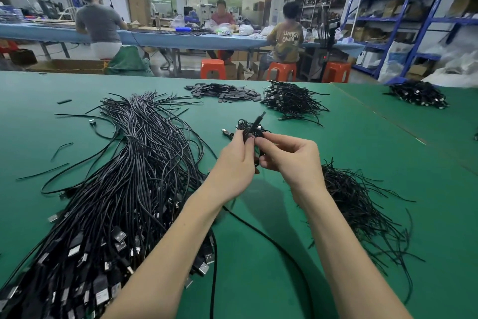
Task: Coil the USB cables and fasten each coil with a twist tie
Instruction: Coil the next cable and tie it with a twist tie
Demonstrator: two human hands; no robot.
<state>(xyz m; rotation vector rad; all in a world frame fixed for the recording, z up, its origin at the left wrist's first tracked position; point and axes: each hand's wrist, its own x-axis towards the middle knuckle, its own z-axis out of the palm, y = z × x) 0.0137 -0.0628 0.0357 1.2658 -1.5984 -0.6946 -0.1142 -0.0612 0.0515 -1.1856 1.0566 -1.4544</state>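
Holding a small coiled cable [250, 130] above the green table [284, 254], my left hand [234, 163] pinched it with closed fingers [245, 141]. My right hand [292, 154] pinched the same coil from the other side. The loose cable bundle [124, 189] lay at my left, the twist ties [362, 202] at my right.

Single head-worn wide-angle view, aimed forward and down over the green table [258, 254]. Both forearms are seen entering from the near edge, close to the lens. The far edge and the workshop beyond are taken in. No second view.
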